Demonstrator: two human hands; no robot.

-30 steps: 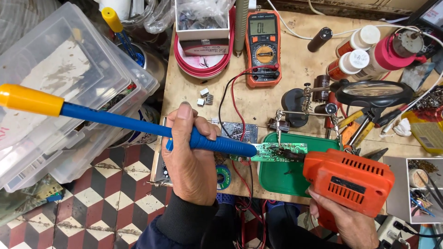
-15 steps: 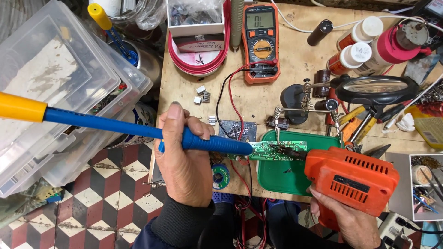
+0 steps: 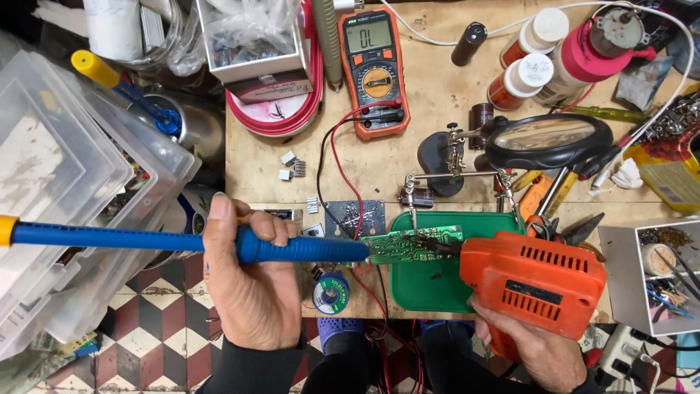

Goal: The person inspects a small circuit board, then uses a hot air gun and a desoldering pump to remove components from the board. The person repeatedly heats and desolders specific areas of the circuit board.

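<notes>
Hands work over a green circuit board (image 3: 413,245) clipped above a green tray (image 3: 430,284) at the desk (image 3: 437,95) edge. Left hand (image 3: 251,281) is wrapped around a blue pump tool (image 3: 292,249), its tip touching the board; right hand (image 3: 536,350) grips an orange soldering gun (image 3: 536,281), whose tip meets the board from the other side.

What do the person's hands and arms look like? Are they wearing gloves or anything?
No gloves: the left hand and the right hand are both bare, with no rings or watch showing. A dark, close-fitting long sleeve covers the left arm up to the wrist. The right wrist sits at the picture's bottom edge, so its sleeve is hard to make out.
</notes>
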